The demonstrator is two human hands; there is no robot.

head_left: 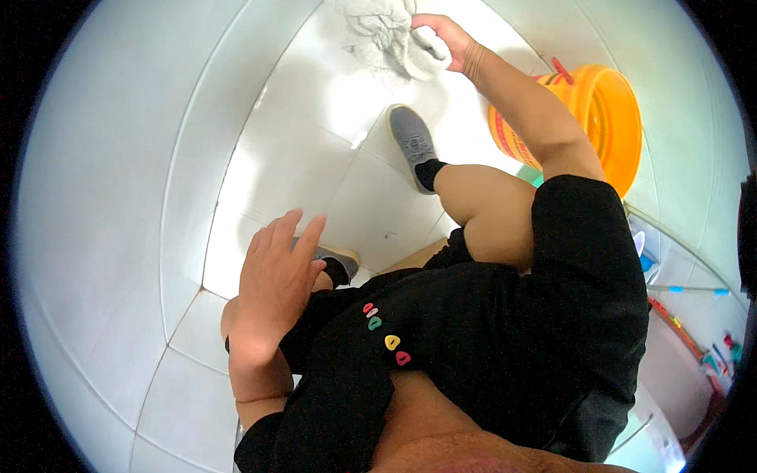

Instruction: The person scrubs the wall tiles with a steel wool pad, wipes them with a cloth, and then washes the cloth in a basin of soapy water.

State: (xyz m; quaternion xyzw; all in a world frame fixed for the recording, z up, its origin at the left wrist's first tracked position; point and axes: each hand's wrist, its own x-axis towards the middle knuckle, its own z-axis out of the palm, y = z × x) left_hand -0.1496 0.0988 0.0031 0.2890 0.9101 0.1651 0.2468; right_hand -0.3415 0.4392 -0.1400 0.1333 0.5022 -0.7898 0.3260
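At the top of the head view my right hand (443,38) reaches far forward, fingers closed on a pale grey cloth (377,35). The cloth is crumpled and hangs in loose folds against the bright white tiled floor (307,150). Whether it touches the tiles I cannot tell. Lower left, my left hand (276,268) holds nothing. Its fingers are stretched out and slightly apart, above my left leg and shoe.
An orange bucket (617,130) stands beside my right forearm, partly hidden by it, with something green under my arm. White tiled walls (102,197) rise on both sides. A grey shoe (412,134) is planted mid-floor. Several small items (721,359) crowd the far right.
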